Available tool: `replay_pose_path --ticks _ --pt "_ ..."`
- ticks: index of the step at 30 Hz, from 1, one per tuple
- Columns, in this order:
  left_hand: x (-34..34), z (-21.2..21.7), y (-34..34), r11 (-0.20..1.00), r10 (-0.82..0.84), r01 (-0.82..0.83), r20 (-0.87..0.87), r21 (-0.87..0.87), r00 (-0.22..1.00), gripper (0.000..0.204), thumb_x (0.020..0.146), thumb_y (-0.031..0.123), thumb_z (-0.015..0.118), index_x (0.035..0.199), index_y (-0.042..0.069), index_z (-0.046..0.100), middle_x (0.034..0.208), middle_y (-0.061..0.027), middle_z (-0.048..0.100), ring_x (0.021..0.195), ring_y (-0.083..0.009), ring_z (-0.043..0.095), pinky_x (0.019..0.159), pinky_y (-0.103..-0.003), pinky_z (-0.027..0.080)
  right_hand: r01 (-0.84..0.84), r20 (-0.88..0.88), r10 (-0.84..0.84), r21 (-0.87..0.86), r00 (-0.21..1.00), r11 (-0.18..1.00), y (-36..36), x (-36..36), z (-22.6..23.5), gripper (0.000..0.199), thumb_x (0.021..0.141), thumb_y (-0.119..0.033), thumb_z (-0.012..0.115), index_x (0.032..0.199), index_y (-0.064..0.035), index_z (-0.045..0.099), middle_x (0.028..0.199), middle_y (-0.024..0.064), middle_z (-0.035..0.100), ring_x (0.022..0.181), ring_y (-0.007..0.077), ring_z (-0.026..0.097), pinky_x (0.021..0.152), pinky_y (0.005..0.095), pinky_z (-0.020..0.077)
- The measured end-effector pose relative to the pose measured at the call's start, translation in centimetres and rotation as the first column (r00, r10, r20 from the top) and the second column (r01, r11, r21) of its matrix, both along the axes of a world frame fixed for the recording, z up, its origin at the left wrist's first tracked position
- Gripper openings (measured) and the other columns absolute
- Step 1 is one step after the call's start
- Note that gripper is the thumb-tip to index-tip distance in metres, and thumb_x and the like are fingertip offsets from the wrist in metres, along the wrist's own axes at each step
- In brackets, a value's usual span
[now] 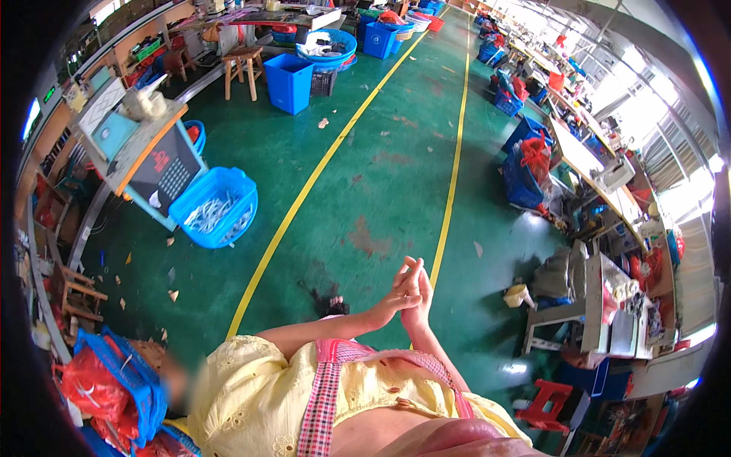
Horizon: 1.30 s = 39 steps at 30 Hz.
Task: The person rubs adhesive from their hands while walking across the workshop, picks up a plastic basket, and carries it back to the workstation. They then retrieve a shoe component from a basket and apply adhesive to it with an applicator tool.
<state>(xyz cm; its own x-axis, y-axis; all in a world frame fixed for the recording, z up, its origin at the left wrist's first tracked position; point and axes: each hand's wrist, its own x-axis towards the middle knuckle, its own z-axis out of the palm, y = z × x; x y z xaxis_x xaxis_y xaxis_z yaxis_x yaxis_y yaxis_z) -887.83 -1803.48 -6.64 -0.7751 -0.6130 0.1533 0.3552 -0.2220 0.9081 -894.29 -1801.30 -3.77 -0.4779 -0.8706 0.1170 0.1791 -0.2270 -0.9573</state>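
My left hand and my right hand meet in front of my body, over the green floor. Their fingers are drawn together, bent and overlapping, with those of the left lying against the right. No object shows in either hand, though the inner sides of the fingers are partly hidden. Both forearms are bare below the yellow sleeves. A pink checked strap runs down the front of the yellow garment.
Yellow lines border the aisle. On the left stand a cabinet, a blue basket of pale strips, a blue bin and a stool. Workbenches line the right, with a red stool nearby. A dark scrap lies ahead.
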Motion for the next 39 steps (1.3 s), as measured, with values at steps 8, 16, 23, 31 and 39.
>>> replay_pose_path --ticks 8,16,23,31,39 --pt "-11.8 5.0 -23.4 0.960 -0.123 0.128 0.034 -0.250 0.992 0.088 0.072 0.049 0.050 0.128 0.006 -0.003 0.132 -0.0159 -0.002 0.123 -0.0257 -0.008 0.098 -0.036 0.010 -0.032 0.267 0.046 -0.057 0.963 0.998 -24.2 -13.1 3.0 0.040 0.085 -0.038 0.035 0.060 -0.0076 0.036 0.051 0.0037 0.038 0.045 0.0130 0.035 0.042 0.0243 0.0307" --pt "-23.2 2.4 -46.5 0.923 0.183 -0.110 0.167 -0.369 0.969 0.066 0.071 0.046 0.052 0.121 0.006 0.034 0.132 -0.0189 -0.003 0.122 -0.0288 -0.013 0.098 -0.041 0.005 -0.482 0.466 0.460 -0.079 0.756 0.872 -49.6 -28.8 -1.1 0.062 0.073 -0.064 0.027 0.044 -0.0087 0.025 0.044 0.0042 0.032 0.044 0.0159 0.030 0.045 0.0271 0.0305" --pt "-32.4 4.2 -65.8 0.888 0.439 -0.372 0.256 -0.272 0.861 0.062 0.077 0.053 0.037 0.127 0.017 0.024 0.130 -0.0225 -0.012 0.122 -0.0340 0.001 0.098 -0.039 0.009 -0.182 0.178 0.171 0.048 0.969 0.982 -71.3 -39.5 -0.1 0.049 0.081 -0.051 0.031 0.078 -0.0057 0.050 0.078 0.0081 0.054 0.066 0.0147 0.048 0.061 0.0244 0.0388" --pt "-45.9 -0.8 -89.8 0.764 0.623 -0.551 0.159 -0.336 0.766 0.061 0.078 0.049 0.034 0.124 0.009 0.029 0.131 -0.0246 0.002 0.120 -0.0386 0.011 0.096 -0.039 0.016 -0.417 0.016 0.422 -0.127 0.906 0.900 -91.4 -44.5 -4.3 0.039 0.084 -0.039 0.034 0.103 -0.0067 0.046 0.116 0.0092 0.042 0.104 0.0222 0.041 0.083 0.0333 0.0349" --pt "-57.5 3.3 -111.0 0.818 0.459 -0.194 0.412 -0.542 0.787 0.081 0.072 0.063 0.029 0.124 0.002 0.024 0.128 -0.0264 0.014 0.121 -0.0388 0.000 0.097 -0.044 0.012 -0.615 0.310 0.836 -0.570 0.454 0.545 -114.3 -62.4 -6.3 0.052 0.081 -0.047 0.035 0.111 -0.0053 0.043 0.115 0.0056 0.044 0.103 0.0208 0.040 0.082 0.0370 0.0336"
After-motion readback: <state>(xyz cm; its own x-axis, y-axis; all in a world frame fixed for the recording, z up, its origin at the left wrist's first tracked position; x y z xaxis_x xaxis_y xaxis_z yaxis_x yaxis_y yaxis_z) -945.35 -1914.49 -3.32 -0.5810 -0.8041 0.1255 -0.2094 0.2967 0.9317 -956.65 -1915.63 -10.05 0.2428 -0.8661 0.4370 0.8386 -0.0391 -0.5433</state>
